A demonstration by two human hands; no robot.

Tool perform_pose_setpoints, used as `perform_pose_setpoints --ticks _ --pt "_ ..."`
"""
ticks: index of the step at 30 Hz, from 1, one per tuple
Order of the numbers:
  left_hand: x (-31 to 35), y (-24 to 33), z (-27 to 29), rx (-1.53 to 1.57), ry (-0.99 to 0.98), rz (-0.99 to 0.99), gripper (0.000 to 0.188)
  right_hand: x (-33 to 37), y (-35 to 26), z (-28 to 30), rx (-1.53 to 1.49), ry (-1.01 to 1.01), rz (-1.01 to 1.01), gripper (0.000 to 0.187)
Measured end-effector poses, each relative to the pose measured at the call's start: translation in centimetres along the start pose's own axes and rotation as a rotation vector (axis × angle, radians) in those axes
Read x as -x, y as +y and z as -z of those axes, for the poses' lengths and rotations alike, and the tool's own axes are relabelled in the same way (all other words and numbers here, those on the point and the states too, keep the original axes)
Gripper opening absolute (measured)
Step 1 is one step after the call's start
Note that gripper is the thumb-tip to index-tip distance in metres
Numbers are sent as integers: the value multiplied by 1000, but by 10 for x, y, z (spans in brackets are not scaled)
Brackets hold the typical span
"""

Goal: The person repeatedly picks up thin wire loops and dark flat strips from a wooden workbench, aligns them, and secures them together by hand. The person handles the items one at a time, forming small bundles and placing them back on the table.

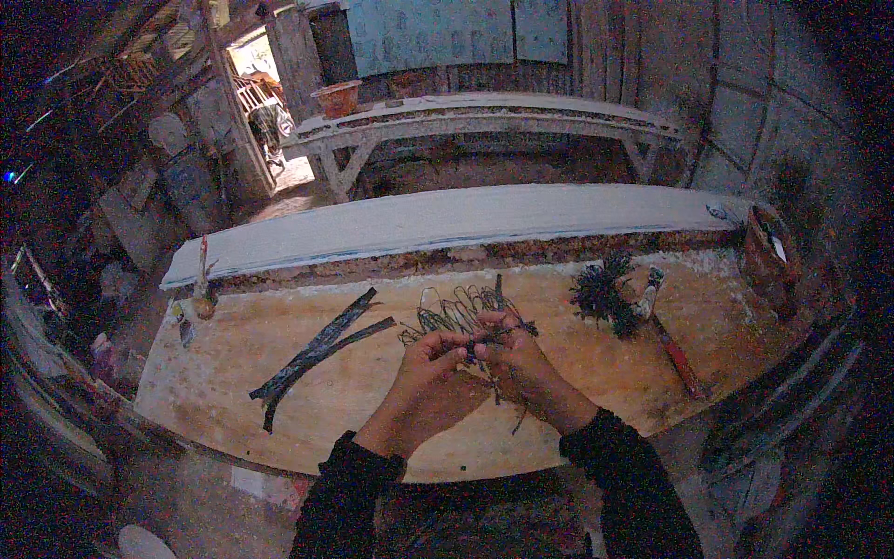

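Note:
My left hand (430, 374) and my right hand (533, 369) meet over the middle of the wooden tabletop (209, 373). Both have their fingers pinched on a thin dark strip (519, 330), parts of which stick out above and below the fingertips. Just beyond them lies a row of thin wire loops (456, 307), partly covered by my fingers; whether the strip is joined to the loops I cannot tell. Left of my hands, long flat black strips (321, 352) lie slantwise. To the right sit a dark shaggy bundle (603, 293) and a red-handled tool (674, 359), its head pale.
A long whitish plank (447, 221) runs along the table's far side. An upright stick-like object (203, 279) stands at the far left, and a brown container (771, 256) at the far right. Behind is a bench (521, 116) with a reddish basin (337, 99).

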State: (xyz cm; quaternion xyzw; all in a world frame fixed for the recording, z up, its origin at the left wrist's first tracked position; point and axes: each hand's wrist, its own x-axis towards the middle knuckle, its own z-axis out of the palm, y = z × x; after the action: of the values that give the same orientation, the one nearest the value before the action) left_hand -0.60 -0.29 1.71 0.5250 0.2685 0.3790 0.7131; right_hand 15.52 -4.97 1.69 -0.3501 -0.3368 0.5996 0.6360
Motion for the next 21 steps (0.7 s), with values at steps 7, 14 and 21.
perform_pose_setpoints --ticks 7,14,21 --pt "-4 -4 10 87 76 -7 15 10 -27 -7 307 82 -110 34" --pt "4 14 -13 279 226 87 8 8 -23 4 163 -12 32 31" --pt "-4 5 3 367 279 -20 6 16 -16 4 74 -130 -2 25"
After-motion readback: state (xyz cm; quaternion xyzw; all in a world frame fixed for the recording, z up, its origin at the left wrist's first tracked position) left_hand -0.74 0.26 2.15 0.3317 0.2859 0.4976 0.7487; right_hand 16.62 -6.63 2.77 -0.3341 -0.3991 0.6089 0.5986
